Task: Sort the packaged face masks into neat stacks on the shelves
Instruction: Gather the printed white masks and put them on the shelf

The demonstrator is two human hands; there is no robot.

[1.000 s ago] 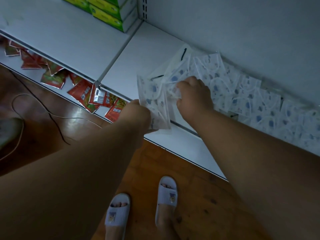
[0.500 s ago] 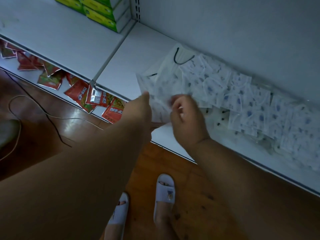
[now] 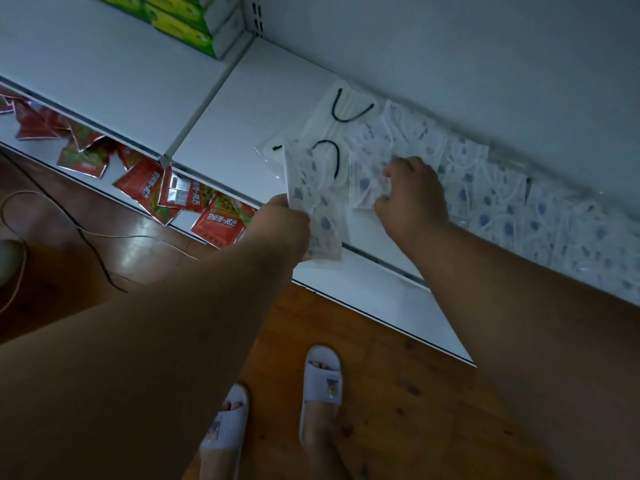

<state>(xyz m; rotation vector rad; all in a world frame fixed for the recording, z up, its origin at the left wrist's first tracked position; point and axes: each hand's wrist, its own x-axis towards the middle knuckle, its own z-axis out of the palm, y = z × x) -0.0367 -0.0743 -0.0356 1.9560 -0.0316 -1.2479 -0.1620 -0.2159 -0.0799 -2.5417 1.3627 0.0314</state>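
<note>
Many clear-packaged face masks with a blue print (image 3: pixel 498 199) lie spread along the back of the white shelf (image 3: pixel 242 109). My left hand (image 3: pixel 282 221) grips a small stack of blue-print mask packs (image 3: pixel 311 202) upright at the shelf's front edge. My right hand (image 3: pixel 412 199) has its fingers curled on a blue-print pack (image 3: pixel 367 174) in the pile. Two white masks with black ear loops (image 3: pixel 332 129) lie in their clear packs behind the held stack.
Green boxes (image 3: pixel 187 19) stand at the back of the neighbouring shelf on the left. Red snack packets (image 3: pixel 149 183) lie scattered on the lower shelf. A thin cable (image 3: pixel 79 230) trails over the wooden floor. My feet in white slippers (image 3: pixel 322 375) stand close to the shelf base.
My right hand has moved from the held stack back to the pile on the shelf and taken hold of another pack. My left hand keeps its stack, held a bit higher.
</note>
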